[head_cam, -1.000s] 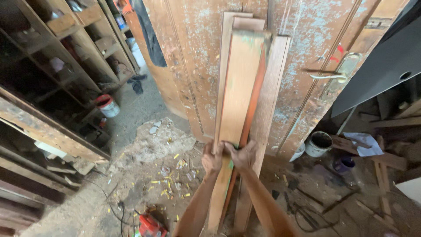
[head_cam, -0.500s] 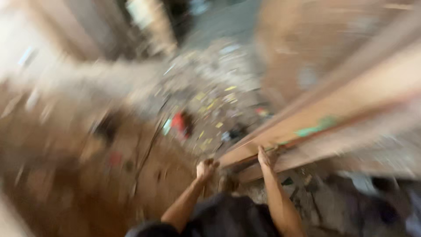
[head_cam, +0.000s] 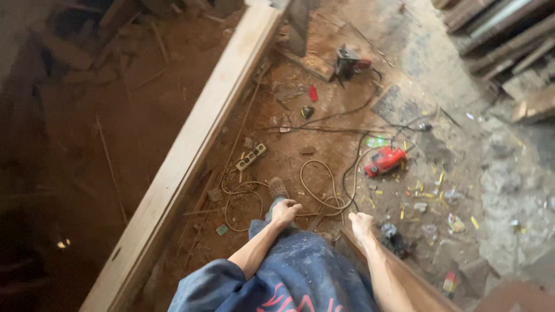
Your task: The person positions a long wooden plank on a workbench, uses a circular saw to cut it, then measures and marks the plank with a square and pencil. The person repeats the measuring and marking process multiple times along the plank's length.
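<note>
My left hand (head_cam: 285, 211) hangs over my knee with its fingers curled, and I see nothing in it. Just beyond it are my shoe (head_cam: 277, 187) and loops of cable (head_cam: 321, 186). My right hand (head_cam: 361, 225) grips the near end of a brown plank (head_cam: 411, 283), which runs under my forearm toward the lower right. A long pale wooden beam (head_cam: 191, 144) lies diagonally to the left of both hands, apart from them.
A red power tool (head_cam: 384, 160) lies on the dirt floor ahead of my right hand, with a power strip (head_cam: 251, 157) and a second tool (head_cam: 350, 60) farther off. Stacked timber (head_cam: 509, 40) fills the top right. Rubble and scraps litter the right side.
The view has swung from planks leaning on a wall down to the floor. My hands, which held the upright planks, are now low by my lap, the right on a plank's end.
</note>
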